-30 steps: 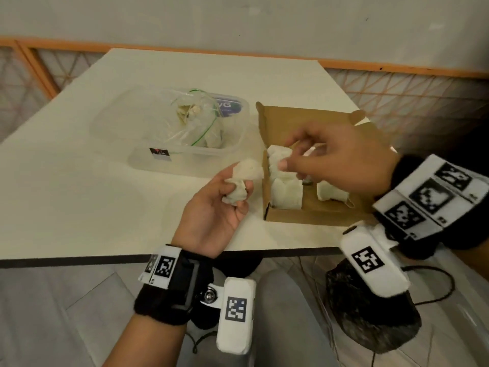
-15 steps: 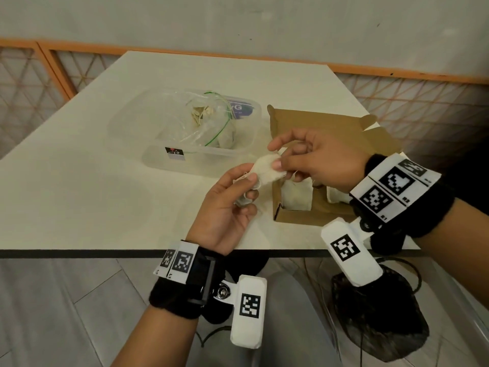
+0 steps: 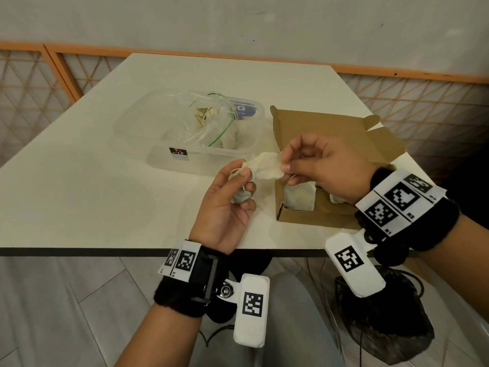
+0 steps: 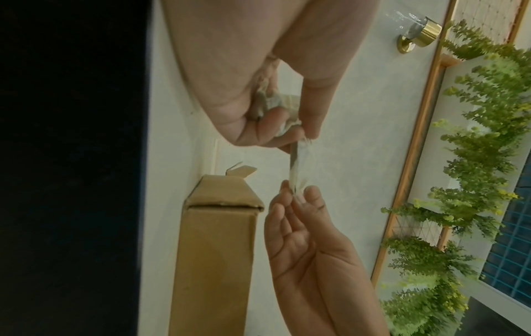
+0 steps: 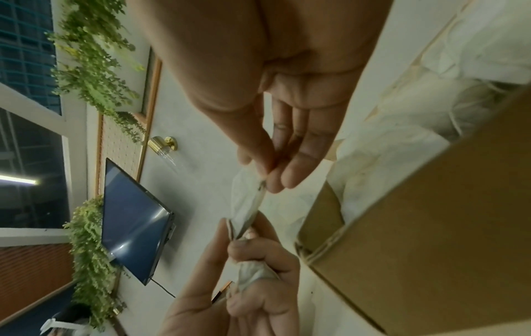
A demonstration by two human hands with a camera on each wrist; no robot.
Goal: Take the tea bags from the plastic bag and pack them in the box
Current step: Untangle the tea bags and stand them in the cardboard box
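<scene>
A white tea bag (image 3: 266,168) is stretched flat between my two hands, just left of the open brown cardboard box (image 3: 341,133). My left hand (image 3: 244,172) pinches its left end and keeps another bunched tea bag (image 3: 239,198) curled in its lower fingers. My right hand (image 3: 284,168) pinches the right end between thumb and fingers. Tea bags (image 3: 299,198) stand packed in the box's near-left corner. From the right wrist, the tea bag (image 5: 252,204) runs edge-on from my right hand (image 5: 265,185) down to the left hand (image 5: 244,236). The plastic bag (image 3: 211,123) holds more tea bags.
The plastic bag lies in a clear plastic container (image 3: 164,154) left of the box. The table's front edge (image 3: 105,251) runs just under my wrists. A black bag (image 3: 383,327) sits on the floor below the box. An orange railing (image 3: 60,72) borders the table's far side.
My right hand came off the box over to my left hand and took the free end of the tea bag. The bag is now pulled out flat between both hands.
</scene>
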